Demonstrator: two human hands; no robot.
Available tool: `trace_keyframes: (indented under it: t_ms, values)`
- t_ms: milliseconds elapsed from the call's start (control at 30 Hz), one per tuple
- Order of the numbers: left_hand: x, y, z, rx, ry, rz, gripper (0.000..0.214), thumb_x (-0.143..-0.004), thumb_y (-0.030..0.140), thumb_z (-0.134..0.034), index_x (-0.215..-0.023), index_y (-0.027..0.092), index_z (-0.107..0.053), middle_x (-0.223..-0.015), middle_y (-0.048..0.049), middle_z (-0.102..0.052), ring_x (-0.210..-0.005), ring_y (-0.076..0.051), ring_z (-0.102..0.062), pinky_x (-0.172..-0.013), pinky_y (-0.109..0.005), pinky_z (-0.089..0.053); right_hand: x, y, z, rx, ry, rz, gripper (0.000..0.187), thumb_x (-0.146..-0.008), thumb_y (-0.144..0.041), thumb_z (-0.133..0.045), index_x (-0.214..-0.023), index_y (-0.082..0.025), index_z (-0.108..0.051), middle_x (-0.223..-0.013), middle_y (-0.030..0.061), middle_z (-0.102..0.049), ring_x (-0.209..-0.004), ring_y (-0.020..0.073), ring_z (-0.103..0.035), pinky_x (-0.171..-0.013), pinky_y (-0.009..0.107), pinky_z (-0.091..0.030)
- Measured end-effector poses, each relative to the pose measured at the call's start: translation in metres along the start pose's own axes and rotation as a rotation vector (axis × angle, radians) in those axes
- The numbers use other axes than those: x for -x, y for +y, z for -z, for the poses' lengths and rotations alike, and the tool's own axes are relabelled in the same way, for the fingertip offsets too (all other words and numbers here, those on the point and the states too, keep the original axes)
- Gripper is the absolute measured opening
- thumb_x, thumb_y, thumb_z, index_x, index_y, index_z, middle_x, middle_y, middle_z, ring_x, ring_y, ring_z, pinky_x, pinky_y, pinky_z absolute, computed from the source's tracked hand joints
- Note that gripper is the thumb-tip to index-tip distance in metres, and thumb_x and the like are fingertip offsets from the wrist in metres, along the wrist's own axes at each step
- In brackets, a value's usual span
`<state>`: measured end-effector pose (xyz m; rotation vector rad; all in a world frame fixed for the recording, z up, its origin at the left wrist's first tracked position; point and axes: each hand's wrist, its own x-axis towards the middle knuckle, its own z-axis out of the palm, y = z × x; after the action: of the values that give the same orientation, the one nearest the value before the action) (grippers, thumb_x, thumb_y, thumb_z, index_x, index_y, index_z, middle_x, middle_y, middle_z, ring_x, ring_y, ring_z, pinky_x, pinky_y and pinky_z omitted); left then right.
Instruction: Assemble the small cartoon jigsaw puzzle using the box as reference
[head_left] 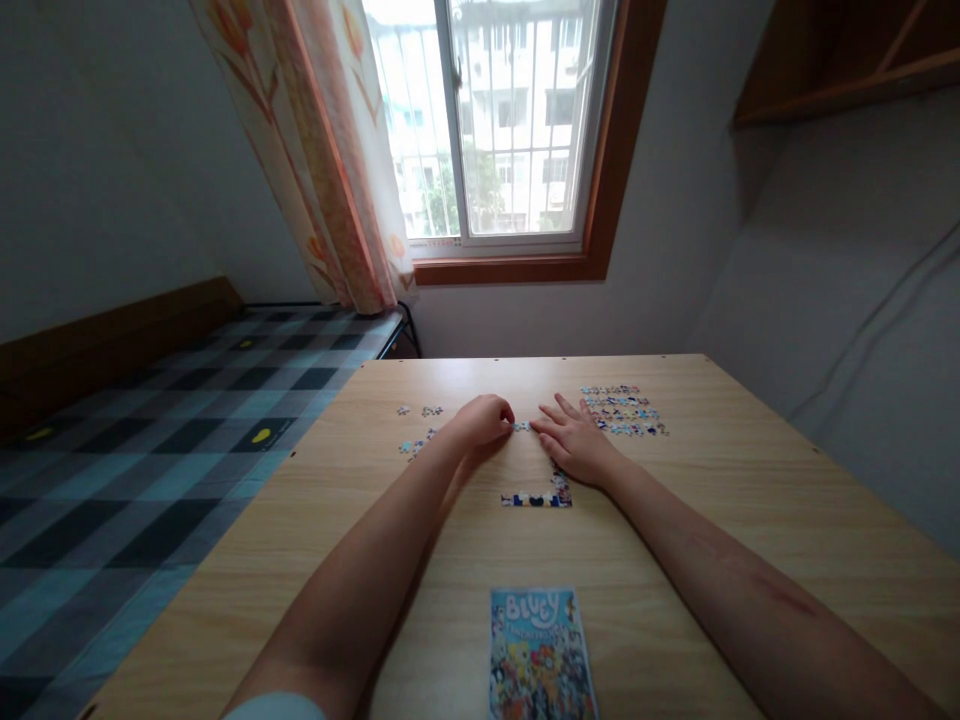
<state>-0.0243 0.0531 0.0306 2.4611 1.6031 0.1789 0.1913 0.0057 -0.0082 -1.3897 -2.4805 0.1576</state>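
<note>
Light-blue jigsaw puzzle pieces lie in a short row on the table between my two hands. My left hand is closed in a pinch at the left end of this row, its fingertips on a puzzle piece that they mostly cover. My right hand lies palm down with its fingers spread, the fingertips touching the row's right end. Below it, a joined puzzle strip with a dark blue pattern turns upward at its right corner and runs partly under my right hand.
Loose puzzle pieces lie in rows right of my right hand. More pieces are scattered at the left, some partly behind my left forearm. A Bluey picture sheet lies near me on the wooden table. A checked bed adjoins the left.
</note>
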Motion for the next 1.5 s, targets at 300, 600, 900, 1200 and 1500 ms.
trace_keyframes:
  t_ms: [300,600,900,1200,1500]
  values:
    - [-0.002,-0.003,-0.007,0.090,0.056,-0.013,0.024,-0.083,0.024,-0.065,-0.099,0.019,-0.081,-0.094,-0.0061,-0.078,-0.085,-0.020,-0.069,-0.082,-0.027,-0.052,0.000,0.000,0.000,0.002,0.001,0.005,0.044,-0.104,-0.038,-0.036,-0.138,-0.028,-0.062,-0.159,0.0082,-0.044,-0.154,0.0348,-0.019,-0.121,0.067,-0.009]
    - [-0.001,-0.006,-0.010,0.134,0.095,-0.039,0.025,-0.087,0.026,-0.062,-0.101,0.020,-0.081,-0.099,-0.0062,-0.078,-0.090,-0.021,-0.068,-0.087,-0.028,-0.051,-0.001,0.001,-0.001,-0.011,0.015,0.014,0.044,-0.104,-0.039,-0.037,-0.138,-0.029,-0.062,-0.159,0.0087,-0.043,-0.154,0.0349,-0.019,-0.120,0.069,-0.010]
    - [0.000,-0.004,-0.010,0.127,0.109,-0.026,0.024,-0.083,0.024,-0.062,-0.096,0.021,-0.082,-0.094,-0.0064,-0.078,-0.084,-0.020,-0.068,-0.083,-0.029,-0.052,-0.001,0.002,-0.001,-0.017,0.008,0.019,0.043,-0.104,-0.039,-0.038,-0.138,-0.028,-0.062,-0.159,0.0093,-0.044,-0.154,0.0351,-0.019,-0.119,0.068,-0.011]
    - [-0.002,-0.001,-0.012,0.113,0.113,0.013,0.025,-0.083,0.022,-0.062,-0.097,0.021,-0.083,-0.095,-0.0066,-0.079,-0.086,-0.020,-0.068,-0.085,-0.028,-0.051,0.000,0.002,-0.001,-0.023,0.009,0.028,0.044,-0.104,-0.040,-0.037,-0.139,-0.028,-0.061,-0.159,0.0096,-0.044,-0.154,0.0353,-0.020,-0.119,0.069,-0.012]
    - [-0.001,-0.007,-0.013,0.159,0.101,0.035,0.025,-0.083,0.025,-0.064,-0.100,0.022,-0.082,-0.094,-0.0050,-0.079,-0.084,-0.019,-0.069,-0.083,-0.027,-0.051,-0.002,0.006,-0.006,-0.077,0.082,-0.031,0.048,-0.104,-0.037,-0.034,-0.145,-0.024,-0.055,-0.161,0.0085,-0.040,-0.154,0.0323,-0.022,-0.121,0.066,-0.013]
